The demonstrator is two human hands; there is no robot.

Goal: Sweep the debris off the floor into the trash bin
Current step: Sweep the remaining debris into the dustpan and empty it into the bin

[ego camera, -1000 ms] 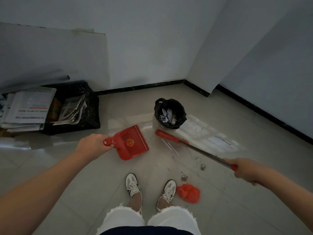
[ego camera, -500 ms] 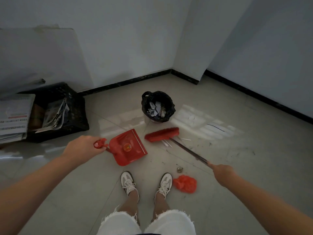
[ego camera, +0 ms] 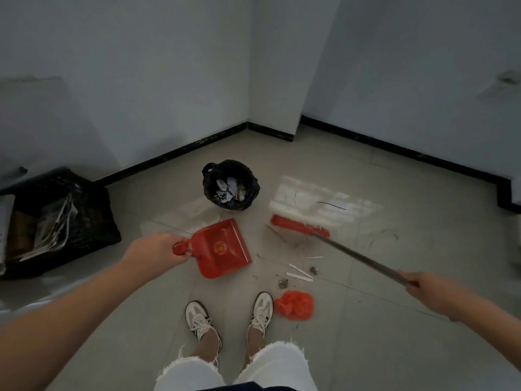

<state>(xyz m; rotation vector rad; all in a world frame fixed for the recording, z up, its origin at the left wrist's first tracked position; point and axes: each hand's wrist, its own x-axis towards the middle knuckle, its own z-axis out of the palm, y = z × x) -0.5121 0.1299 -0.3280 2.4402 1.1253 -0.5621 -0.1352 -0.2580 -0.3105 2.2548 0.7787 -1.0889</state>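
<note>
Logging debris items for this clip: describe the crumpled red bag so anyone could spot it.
Find the person's right shoe. Just to its right on the floor tiles lies the red plastic bag, soft and crumpled, unlike the rigid red dustpan and broom head farther out.

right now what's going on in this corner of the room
A person is sweeping up. Their left hand holds a red dustpan by its handle, low over the tiled floor, and their right hand grips the handle of a red broom whose head is beyond the litter. White paper strips, small crumpled scraps and a red plastic bag lie loose near the person's shoes. The black-lined trash bin already holds some paper.
</note>
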